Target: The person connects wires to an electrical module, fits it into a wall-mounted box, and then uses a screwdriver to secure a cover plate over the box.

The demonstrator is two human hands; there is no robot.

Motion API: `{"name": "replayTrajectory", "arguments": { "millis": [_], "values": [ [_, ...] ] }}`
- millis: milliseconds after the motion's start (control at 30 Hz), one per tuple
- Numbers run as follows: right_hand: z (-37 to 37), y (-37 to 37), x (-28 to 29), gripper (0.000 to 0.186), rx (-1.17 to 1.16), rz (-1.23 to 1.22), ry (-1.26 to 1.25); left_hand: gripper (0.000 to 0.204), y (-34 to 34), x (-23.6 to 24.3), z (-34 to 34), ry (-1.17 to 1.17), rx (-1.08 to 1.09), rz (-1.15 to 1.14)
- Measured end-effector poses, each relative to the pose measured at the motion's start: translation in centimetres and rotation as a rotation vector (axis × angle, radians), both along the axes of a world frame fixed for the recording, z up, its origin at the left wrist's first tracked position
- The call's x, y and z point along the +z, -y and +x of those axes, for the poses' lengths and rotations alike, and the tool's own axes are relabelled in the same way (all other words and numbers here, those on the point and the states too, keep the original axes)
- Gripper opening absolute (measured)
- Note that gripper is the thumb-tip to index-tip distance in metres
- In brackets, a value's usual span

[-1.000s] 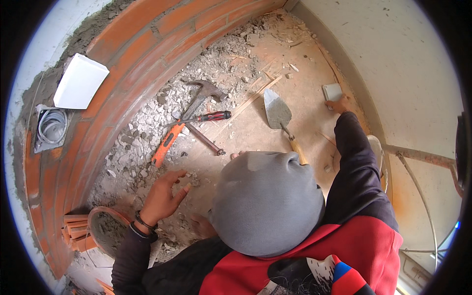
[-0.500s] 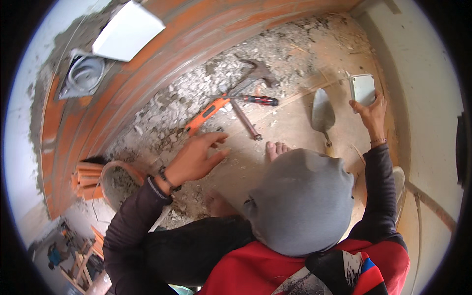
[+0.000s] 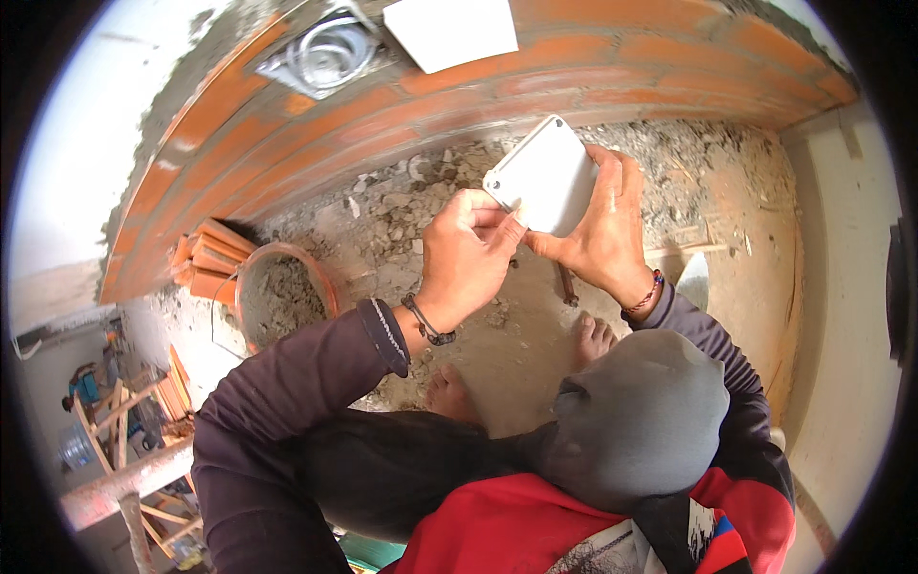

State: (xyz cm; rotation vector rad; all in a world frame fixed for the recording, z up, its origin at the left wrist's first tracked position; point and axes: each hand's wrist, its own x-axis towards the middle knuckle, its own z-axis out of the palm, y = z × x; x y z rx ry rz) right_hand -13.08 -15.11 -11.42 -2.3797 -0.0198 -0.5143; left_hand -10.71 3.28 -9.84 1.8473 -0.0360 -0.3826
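Observation:
A flat white rectangular piece (image 3: 547,177) with rounded corners and small dark round marks at its corners is held up in front of me, tilted. My left hand (image 3: 467,256) pinches its lower left corner between thumb and fingers. Around its right side curls my right hand (image 3: 610,234), the thumb along the lower edge. Behind the hands, a rusty tool handle end (image 3: 569,287) shows on the floor; the rest of that tool is hidden. The grey trowel blade (image 3: 695,282) lies partly covered by my right forearm.
A bucket (image 3: 331,277) of grey mortar stands at the left beside stacked orange bricks (image 3: 212,256). Rubble (image 3: 392,206) lines the foot of the brick wall (image 3: 316,158). On top sit a white box-shaped piece (image 3: 451,36) and a round-holed fitting (image 3: 330,57). Bare feet (image 3: 449,392) are below.
My right hand has brought the white piece from the far right to the middle, and my left hand has moved up and taken hold of its corner. The view has shifted.

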Motion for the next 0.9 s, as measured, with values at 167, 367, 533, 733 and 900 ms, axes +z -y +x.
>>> {"name": "replayTrajectory", "arguments": {
  "millis": [167,367,533,733,900],
  "values": [
    [1.0,-1.6,1.4,0.084,0.180,0.138,-0.090,0.024,-3.1,0.7,0.8,-0.001,0.165,-0.055],
    [1.5,-1.4,1.7,0.037,0.346,0.822,-0.354,0.020,-6.3,2.6,1.7,0.066,0.162,-0.065],
    [1.0,-1.4,2.9,0.036,0.358,0.949,-0.372,0.019,-7.0,4.4,1.6,0.120,0.114,-0.144],
    [0.1,-2.0,3.0,0.035,0.353,1.088,-0.356,0.021,-8.5,5.4,1.4,0.167,-0.043,-0.078],
    [-0.2,-2.3,2.8,0.032,0.369,1.109,-0.333,0.022,-9.0,6.2,1.0,0.146,-0.050,-0.083]
  ]
}}
